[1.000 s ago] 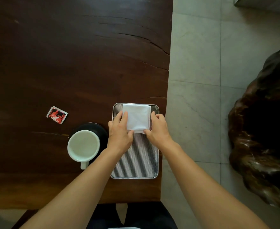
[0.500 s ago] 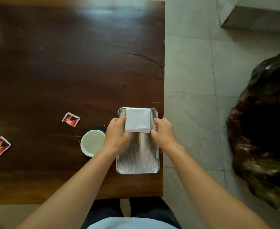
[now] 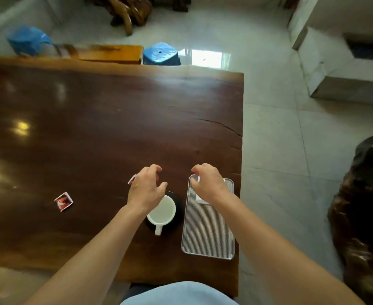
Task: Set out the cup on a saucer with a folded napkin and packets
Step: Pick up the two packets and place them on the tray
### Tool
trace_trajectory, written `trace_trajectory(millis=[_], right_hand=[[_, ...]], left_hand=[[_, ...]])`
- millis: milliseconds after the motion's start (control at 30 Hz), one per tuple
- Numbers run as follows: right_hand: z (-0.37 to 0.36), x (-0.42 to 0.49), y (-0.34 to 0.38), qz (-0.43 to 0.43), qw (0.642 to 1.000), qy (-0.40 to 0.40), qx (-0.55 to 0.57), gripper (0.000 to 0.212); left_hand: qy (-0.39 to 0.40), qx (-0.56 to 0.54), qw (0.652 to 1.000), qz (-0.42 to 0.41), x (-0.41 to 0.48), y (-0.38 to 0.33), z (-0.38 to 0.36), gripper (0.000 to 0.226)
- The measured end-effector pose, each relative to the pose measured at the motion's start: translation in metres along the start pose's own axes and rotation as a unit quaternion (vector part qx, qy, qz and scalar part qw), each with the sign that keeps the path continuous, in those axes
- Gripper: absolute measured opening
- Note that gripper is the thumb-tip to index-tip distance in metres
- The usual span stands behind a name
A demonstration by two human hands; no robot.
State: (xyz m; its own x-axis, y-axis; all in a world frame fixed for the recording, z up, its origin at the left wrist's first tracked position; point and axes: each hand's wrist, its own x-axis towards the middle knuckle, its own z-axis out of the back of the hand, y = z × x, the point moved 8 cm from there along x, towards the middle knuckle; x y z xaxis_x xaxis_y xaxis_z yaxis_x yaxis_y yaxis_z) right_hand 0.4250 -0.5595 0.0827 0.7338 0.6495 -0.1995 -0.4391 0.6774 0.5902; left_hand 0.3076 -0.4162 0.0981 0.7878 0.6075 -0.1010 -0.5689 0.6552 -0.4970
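Head view only. Table (image 3: 93, 128): dark wood slab, glossy, with glare patches at its left side; its right edge borders a pale tiled floor (image 3: 280, 150).

Left hand (image 3: 145, 189): raised above the table, fingers curled loosely and spread, thumb apart from the fingertips. Nothing is seen held in it. It overlaps the far-left rim of the cup (image 3: 162, 210), so contact between hand and cup cannot be determined.

Cup: white, upright, handle pointing toward the person. It stands on a dark saucer (image 3: 179, 208), which blends with the table; only the saucer's right and near arc can be made out.

Right hand (image 3: 208, 186): held over the far end of the tray (image 3: 207, 236), fingers bent downward and partly closed, thumb tucked under. Whether it grips anything cannot be told.

Tray: striped, rectangular, near the table's right edge, just beside the saucer. The napkin (image 3: 202, 200) lies on the tray's far end; the right hand covers most of it, leaving only a white corner visible below the wrist and a sliver near the fingertips.

Packets: one red-and-white packet (image 3: 64, 201) lies flat on the table, well to the left of the cup. A second packet (image 3: 132, 179) is mostly hidden behind the left hand; only one edge shows.

Background beyond the far table edge is blurred: a blue stool (image 3: 161, 54) and an orange board (image 3: 110, 54) are recognisable. A dark carved object (image 3: 366, 205) is cut off at the right frame edge.
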Motion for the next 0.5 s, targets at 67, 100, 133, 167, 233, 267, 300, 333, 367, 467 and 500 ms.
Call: trace_trajectory(millis=[67, 100, 133, 167, 233, 267, 300, 333, 367, 467, 500], right_hand=[[-0.004, 0.007, 0.021, 0.017, 1.0, 0.003, -0.01, 0.034], [-0.007, 0.01, 0.03, 0.023, 1.0, 0.007, -0.016, 0.034], [-0.012, 0.013, 0.04, 0.03, 0.999, 0.013, -0.024, 0.034], [-0.018, 0.016, 0.049, 0.036, 0.999, 0.022, -0.032, 0.034], [-0.035, 0.022, 0.065, 0.05, 0.996, 0.042, -0.053, 0.033], [-0.043, 0.025, 0.073, 0.055, 0.995, 0.052, -0.067, 0.033], [-0.053, 0.028, 0.081, 0.06, 0.993, 0.062, -0.081, 0.031], [-0.063, 0.031, 0.09, 0.065, 0.991, 0.07, -0.097, 0.028], [-0.074, 0.034, 0.098, 0.066, 0.988, 0.079, -0.113, 0.024], [-0.107, 0.041, 0.121, 0.063, 0.981, 0.105, -0.152, 0.014], [-0.119, 0.043, 0.128, 0.062, 0.978, 0.114, -0.162, 0.013]], left_hand=[[-0.011, 0.014, 1.0, 0.012, -0.001, 0.014, 0.015, 0.037], [-0.012, 0.021, 0.999, 0.02, -0.002, 0.023, 0.02, 0.036], [-0.013, 0.03, 0.999, 0.027, -0.004, 0.033, 0.025, 0.034], [-0.012, 0.041, 0.998, 0.036, -0.005, 0.044, 0.029, 0.031], [-0.005, 0.069, 0.996, 0.058, -0.01, 0.07, 0.036, 0.027], [0.0, 0.084, 0.994, 0.069, -0.012, 0.084, 0.038, 0.027], [0.008, 0.096, 0.992, 0.082, -0.015, 0.098, 0.04, 0.027], [0.016, 0.102, 0.99, 0.093, -0.018, 0.113, 0.042, 0.026], [0.024, 0.104, 0.989, 0.101, -0.019, 0.128, 0.044, 0.024], [0.047, 0.106, 0.986, 0.119, -0.018, 0.174, 0.05, 0.019], [0.052, 0.105, 0.985, 0.123, -0.015, 0.19, 0.052, 0.017]])
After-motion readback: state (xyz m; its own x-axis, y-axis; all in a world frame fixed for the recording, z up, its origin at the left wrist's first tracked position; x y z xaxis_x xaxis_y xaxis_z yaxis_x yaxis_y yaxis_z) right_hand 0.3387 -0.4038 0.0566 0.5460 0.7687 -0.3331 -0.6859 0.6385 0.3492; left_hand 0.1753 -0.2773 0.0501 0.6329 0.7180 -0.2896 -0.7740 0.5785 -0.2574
